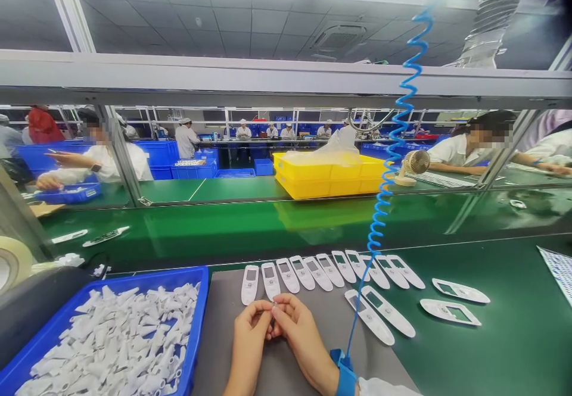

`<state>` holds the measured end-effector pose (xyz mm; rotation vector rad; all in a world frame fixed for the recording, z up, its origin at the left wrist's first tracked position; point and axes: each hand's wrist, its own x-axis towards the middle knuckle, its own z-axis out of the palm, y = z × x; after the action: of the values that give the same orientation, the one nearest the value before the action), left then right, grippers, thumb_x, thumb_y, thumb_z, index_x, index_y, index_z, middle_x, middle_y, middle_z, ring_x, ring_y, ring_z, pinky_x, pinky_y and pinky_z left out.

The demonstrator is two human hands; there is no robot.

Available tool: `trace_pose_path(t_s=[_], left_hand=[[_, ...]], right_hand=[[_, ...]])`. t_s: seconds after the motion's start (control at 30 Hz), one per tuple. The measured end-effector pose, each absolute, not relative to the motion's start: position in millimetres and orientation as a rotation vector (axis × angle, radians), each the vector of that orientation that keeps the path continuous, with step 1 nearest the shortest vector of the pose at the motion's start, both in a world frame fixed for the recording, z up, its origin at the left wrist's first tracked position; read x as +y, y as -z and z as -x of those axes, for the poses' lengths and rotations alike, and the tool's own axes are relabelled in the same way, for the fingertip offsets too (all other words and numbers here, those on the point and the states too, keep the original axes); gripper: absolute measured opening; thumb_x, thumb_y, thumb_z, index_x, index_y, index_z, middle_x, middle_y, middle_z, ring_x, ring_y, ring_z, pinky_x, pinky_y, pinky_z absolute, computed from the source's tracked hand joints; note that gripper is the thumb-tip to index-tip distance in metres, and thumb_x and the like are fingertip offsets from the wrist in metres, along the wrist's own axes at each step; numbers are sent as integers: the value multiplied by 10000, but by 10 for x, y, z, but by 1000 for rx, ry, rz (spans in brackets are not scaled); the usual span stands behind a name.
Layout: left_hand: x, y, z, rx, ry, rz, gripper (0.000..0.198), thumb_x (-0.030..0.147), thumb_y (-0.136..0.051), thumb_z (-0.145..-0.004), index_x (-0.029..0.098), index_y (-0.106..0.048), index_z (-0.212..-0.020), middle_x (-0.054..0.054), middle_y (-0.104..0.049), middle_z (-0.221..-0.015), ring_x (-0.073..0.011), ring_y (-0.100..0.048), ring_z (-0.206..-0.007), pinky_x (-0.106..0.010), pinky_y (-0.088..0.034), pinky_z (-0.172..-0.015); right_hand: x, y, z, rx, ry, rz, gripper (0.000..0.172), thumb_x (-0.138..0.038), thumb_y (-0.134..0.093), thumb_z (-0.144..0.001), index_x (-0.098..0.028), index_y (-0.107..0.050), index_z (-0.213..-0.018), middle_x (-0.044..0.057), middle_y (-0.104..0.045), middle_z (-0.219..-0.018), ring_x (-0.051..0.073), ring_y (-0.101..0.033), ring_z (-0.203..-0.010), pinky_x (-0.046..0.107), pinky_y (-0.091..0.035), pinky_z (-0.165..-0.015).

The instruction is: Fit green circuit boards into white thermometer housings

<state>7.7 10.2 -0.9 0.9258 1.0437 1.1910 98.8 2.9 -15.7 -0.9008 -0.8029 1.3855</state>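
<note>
My left hand [251, 339] and my right hand [300, 335] meet fingertip to fingertip over a grey mat [223, 336]. Both are closed in a pinch around a small piece, mostly hidden by the fingers, so its kind cannot be made out. A blue wrist strap [344, 373] circles my right wrist, tied to a coiled blue cord [379, 211]. Just beyond the fingertips, several white oval housings with a window, such as this housing [270, 280], lie in a row. Two more white housings [388, 311] lie to the right of my right hand.
At left stands a blue tray [202, 306] heaped with small white plastic parts [120, 336]. Two housings [451, 312] lie farther right. Behind the green conveyor [223, 223] are yellow bins [330, 184] and a small fan [413, 167]. Co-workers sit across. A tape roll [13, 268] is at far left.
</note>
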Motion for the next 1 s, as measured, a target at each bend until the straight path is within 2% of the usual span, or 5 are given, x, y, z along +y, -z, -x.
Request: trace_pose_path(t_s=[0.23,0.4,0.63,0.87,1.0], left_hand=[[113,-4,-102,1059,-1200,-894,319,356,-683,-475,105,-632,-666,30,-503,-414,-68,-403,-382,-170,-296,-375],[105,10,-105,1067,-1189,-909,351,381,-662,-496,99,-637,-703,38,-480,-391,-68,-407,-367,-169,-308,-363],[108,16,-126,1075,-1183,-943,448,436,-702,-443,101,-610,-726,-20,-584,-524,-93,-474,-408,-182,-335,-353],[121,66,-95,1075,-1216,-842,490,408,-720,-450,105,-607,-819,-10,-590,-599,-62,-440,-406,-181,-359,-387],[118,86,-85,1066,-1230,-847,453,386,-704,-499,105,-587,-833,-10,-588,-617,-48,-417,-395,-171,-342,-382]], right_hand=[[20,120,-981,-947,-1332,941,292,-390,-626,-649,-123,-590,-761,-9,-550,-527,102,-475,-450,227,-372,-459],[57,234,-995,-842,-1359,895,292,-388,-629,-648,-138,-561,-782,-38,-502,-512,89,-443,-426,218,-355,-423],[63,264,-1010,-733,-1367,877,337,-398,-629,-650,-150,-517,-849,-75,-438,-443,85,-412,-405,223,-370,-423],[68,243,-1001,-803,-1356,869,353,-375,-664,-615,-156,-520,-852,-63,-485,-525,73,-432,-394,229,-385,-431],[54,219,-1016,-828,-1284,973,363,-402,-659,-606,-148,-542,-837,-52,-509,-535,45,-397,-342,184,-289,-354]])
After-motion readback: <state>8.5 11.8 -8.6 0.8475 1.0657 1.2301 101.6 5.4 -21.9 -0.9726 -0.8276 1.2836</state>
